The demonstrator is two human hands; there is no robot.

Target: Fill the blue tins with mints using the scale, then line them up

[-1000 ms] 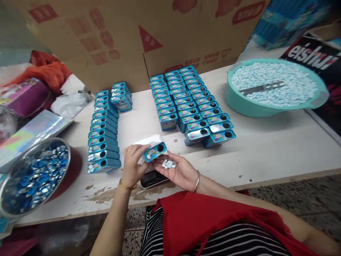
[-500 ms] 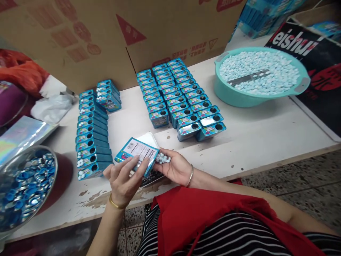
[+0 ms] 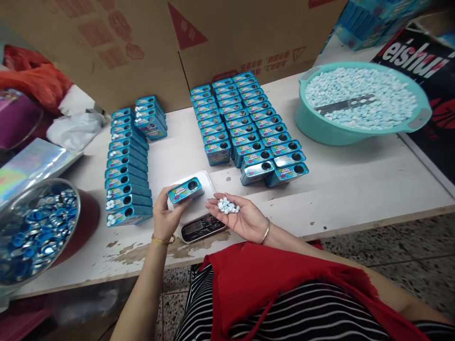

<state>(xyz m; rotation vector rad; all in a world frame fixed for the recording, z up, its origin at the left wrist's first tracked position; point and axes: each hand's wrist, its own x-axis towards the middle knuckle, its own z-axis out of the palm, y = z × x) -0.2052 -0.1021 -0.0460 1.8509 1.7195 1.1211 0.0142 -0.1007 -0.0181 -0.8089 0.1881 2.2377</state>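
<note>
My left hand [image 3: 168,210] grips a blue candy tin [image 3: 185,190] by its sides. The tin stands upright, with the round hole in its top showing, over the white platform of a small digital scale [image 3: 201,228]. Whether its base touches the platform I cannot tell. Palm up and cupped, my right hand [image 3: 245,220] carries a small heap of pale blue and white candies [image 3: 227,206], just right of the tin and above the scale's edge.
Blue tins [image 3: 128,187] stand in a row at left, some with candies on top. More tins [image 3: 245,123] fill rows behind. A teal basin [image 3: 330,130] of candies holds a metal strip. A bowl [image 3: 76,227] contains blue-and-silver caps. A cardboard box [image 3: 241,33] borders the back.
My left hand has turned the tin from tipped over my right palm to upright and lowered it toward the scale. My right hand has opened out, showing the candies and the scale's display.
</note>
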